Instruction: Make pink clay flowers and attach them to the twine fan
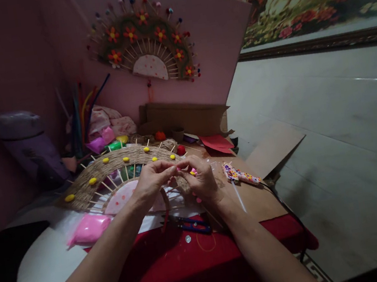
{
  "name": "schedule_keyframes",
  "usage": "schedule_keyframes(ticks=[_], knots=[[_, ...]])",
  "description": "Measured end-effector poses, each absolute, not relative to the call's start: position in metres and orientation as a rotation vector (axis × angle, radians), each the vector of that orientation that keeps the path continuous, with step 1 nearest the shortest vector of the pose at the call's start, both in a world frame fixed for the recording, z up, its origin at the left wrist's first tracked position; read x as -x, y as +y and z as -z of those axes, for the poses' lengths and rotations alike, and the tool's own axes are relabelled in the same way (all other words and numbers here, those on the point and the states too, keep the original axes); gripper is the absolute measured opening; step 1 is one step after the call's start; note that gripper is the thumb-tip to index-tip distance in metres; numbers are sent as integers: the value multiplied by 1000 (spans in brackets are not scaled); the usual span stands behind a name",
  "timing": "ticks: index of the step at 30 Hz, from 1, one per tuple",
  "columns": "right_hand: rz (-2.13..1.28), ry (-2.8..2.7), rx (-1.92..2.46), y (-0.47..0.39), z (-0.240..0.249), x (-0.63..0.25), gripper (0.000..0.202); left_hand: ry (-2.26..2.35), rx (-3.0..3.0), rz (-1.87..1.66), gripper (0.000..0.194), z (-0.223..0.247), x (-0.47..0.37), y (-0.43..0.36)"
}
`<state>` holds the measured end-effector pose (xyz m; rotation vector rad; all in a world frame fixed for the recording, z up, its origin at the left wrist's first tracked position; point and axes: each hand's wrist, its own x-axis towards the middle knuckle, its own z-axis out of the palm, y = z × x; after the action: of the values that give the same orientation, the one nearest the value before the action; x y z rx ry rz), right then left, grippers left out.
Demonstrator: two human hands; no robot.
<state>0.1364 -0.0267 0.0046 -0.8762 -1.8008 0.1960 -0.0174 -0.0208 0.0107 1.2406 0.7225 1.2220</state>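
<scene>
Fingertips together, my left hand [153, 177] and my right hand [202, 181] pinch a tiny piece of pink clay [178, 168]. They are above the right side of a half-round fan [85, 178] made of thin sticks and a wide band of brown twine. Yellow clay dots [126, 159] sit along the band. Pink petals [194, 171] beside a yellow dot show partly behind my right hand. The fan's dotted pale centre [120, 197] is partly covered by my left hand. A soft pink clay packet [89, 228] lies left of my left wrist.
Blue-handled snips [195, 225] lie at the red cloth's edge [149, 252]. A flowered glue gun [240, 174] rests on cardboard at right, its cord trailing off. Red sheets [215, 144] and a cardboard box [185, 117] stand behind. A finished flowered fan [145, 38] hangs above.
</scene>
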Motion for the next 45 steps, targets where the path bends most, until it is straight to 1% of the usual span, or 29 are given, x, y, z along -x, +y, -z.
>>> schedule_keyframes(ticks=[7,10,12,17,20,23,25,29,37,45], knots=[[-210,-1865,829,-28,-6,-139,3,803,-1219,-1264,20,-17,16,-22],[-277,-1849,780,-29,-6,-138,3,819,-1222,-1281,16,-17,14,-23],[-433,-1766,765,-30,-6,-136,6,810,-1203,-1290,15,-18,13,-24],[-1066,-1347,687,-30,-10,-140,10,738,-930,-1308,13,-21,13,-25],[-1240,-1121,636,-28,-13,-145,12,730,-823,-1357,14,-24,17,-23],[-1253,-1029,608,-25,-12,-146,19,674,-809,-1345,12,-26,21,-23],[-1252,-1043,611,-24,-11,-144,20,645,-804,-1299,9,-26,20,-23],[-1259,-1073,595,-24,-10,-140,22,632,-821,-1238,15,-25,18,-26],[-1290,-1138,610,-25,-11,-140,19,618,-816,-1259,19,-20,17,-24],[-1087,-1246,758,-29,-11,-135,16,655,-903,-1190,37,-18,14,-26]])
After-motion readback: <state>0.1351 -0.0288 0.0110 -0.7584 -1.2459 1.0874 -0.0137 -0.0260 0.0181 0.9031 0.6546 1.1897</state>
